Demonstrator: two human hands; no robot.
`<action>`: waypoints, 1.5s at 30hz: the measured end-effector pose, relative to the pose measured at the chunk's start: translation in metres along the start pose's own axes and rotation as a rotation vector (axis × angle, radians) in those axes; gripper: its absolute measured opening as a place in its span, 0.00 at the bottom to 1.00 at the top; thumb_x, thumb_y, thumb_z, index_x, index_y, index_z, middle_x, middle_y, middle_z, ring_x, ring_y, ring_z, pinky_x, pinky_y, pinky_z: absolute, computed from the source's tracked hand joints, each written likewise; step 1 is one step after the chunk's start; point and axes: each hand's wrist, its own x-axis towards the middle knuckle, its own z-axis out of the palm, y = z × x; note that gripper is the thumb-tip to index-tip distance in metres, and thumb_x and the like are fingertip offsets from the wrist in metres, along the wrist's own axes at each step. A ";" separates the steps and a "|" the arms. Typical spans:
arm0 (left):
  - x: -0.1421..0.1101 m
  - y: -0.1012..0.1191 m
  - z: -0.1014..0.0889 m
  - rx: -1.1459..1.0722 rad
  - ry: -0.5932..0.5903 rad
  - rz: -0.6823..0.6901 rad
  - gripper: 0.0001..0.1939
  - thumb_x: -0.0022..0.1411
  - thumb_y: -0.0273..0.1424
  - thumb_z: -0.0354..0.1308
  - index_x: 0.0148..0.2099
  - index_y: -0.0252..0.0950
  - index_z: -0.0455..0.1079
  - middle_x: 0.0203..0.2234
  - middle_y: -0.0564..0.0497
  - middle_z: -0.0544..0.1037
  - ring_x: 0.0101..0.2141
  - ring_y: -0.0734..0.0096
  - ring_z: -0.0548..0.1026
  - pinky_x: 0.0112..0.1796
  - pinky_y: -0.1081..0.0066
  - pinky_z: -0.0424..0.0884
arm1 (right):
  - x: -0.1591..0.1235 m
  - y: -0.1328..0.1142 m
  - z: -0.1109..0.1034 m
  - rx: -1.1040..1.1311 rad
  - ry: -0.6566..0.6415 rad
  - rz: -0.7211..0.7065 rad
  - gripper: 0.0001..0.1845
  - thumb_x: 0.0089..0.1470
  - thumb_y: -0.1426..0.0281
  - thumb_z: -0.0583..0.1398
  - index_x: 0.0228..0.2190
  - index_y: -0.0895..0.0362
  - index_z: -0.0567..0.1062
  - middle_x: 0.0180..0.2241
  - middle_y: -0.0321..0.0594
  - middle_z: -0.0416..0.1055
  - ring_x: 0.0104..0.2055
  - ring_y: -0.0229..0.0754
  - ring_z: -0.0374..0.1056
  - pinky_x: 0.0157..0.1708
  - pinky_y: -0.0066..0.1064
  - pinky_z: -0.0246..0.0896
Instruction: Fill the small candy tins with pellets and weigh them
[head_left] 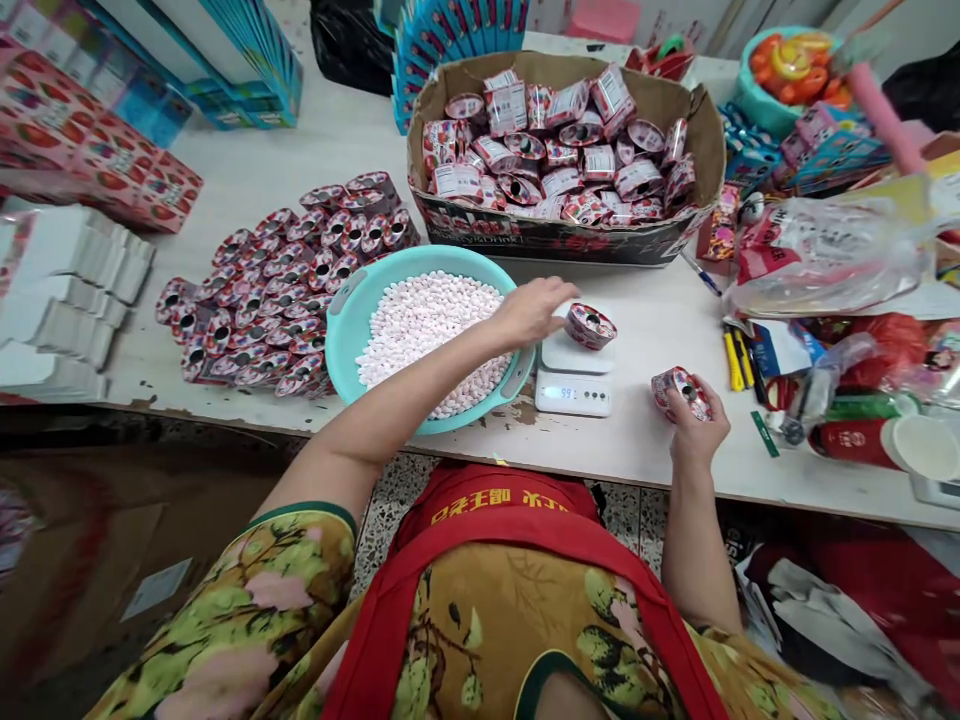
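Observation:
My left hand (536, 312) reaches across the tub with fingers apart, just left of a small red-and-white printed packet (591, 327) with a dark hole in its top. Whether the fingertips touch it I cannot tell. That packet stands on a white digital scale (574, 393), whose lit display seems to read 99. Right of the scale, my right hand (699, 415) is closed around a similar packet (682, 393), its holed face up. Beneath my left forearm is a turquoise tub (431, 256) holding small pale pink candies (427, 325).
Many similar packets (277, 290) stand grouped left of the tub. A cardboard box (540, 238) behind the scale holds more, lying jumbled. Flat white cartons (60, 290) are stacked far left. Yellow cutters (737, 360), plastic bags (817, 255) and a paper cup (889, 445) crowd the right.

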 end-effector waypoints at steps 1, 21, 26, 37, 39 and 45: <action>0.013 0.007 0.009 0.009 -0.056 0.061 0.28 0.64 0.33 0.62 0.66 0.40 0.68 0.61 0.42 0.74 0.58 0.50 0.71 0.55 0.57 0.67 | 0.003 0.007 0.002 -0.022 0.021 0.022 0.38 0.37 0.53 0.73 0.49 0.57 0.80 0.45 0.45 0.77 0.47 0.52 0.75 0.51 0.50 0.74; -0.092 -0.030 -0.025 -1.800 0.810 -0.627 0.21 0.71 0.50 0.54 0.48 0.38 0.74 0.35 0.49 0.81 0.37 0.65 0.80 0.41 0.67 0.74 | -0.058 -0.200 0.226 0.129 -1.001 -0.378 0.35 0.46 0.52 0.72 0.52 0.52 0.73 0.42 0.39 0.77 0.42 0.47 0.74 0.47 0.41 0.72; -0.097 -0.050 -0.022 -1.987 0.957 -0.858 0.16 0.74 0.39 0.51 0.46 0.34 0.76 0.28 0.50 0.79 0.27 0.70 0.77 0.38 0.70 0.73 | -0.068 -0.191 0.242 0.064 -1.006 -0.361 0.33 0.42 0.56 0.74 0.49 0.53 0.74 0.40 0.38 0.78 0.39 0.45 0.73 0.46 0.41 0.71; -0.087 -0.054 -0.010 -2.098 0.913 -0.791 0.11 0.71 0.35 0.55 0.43 0.33 0.76 0.28 0.49 0.80 0.28 0.68 0.79 0.41 0.67 0.75 | -0.063 -0.187 0.239 0.098 -1.004 -0.280 0.36 0.37 0.57 0.76 0.48 0.53 0.75 0.41 0.39 0.79 0.39 0.45 0.74 0.45 0.40 0.72; -0.084 -0.051 -0.008 -2.117 0.866 -0.805 0.09 0.69 0.31 0.56 0.41 0.33 0.75 0.26 0.50 0.80 0.25 0.69 0.78 0.40 0.68 0.76 | -0.062 -0.188 0.239 0.031 -0.989 -0.268 0.36 0.35 0.57 0.76 0.46 0.55 0.75 0.39 0.38 0.79 0.38 0.45 0.74 0.44 0.41 0.71; -0.081 -0.044 -0.013 -2.125 0.874 -0.795 0.08 0.69 0.30 0.55 0.39 0.33 0.74 0.25 0.50 0.80 0.25 0.70 0.78 0.38 0.68 0.76 | -0.058 -0.189 0.231 0.108 -0.954 -0.272 0.36 0.36 0.56 0.76 0.47 0.54 0.75 0.39 0.37 0.79 0.37 0.43 0.73 0.42 0.38 0.71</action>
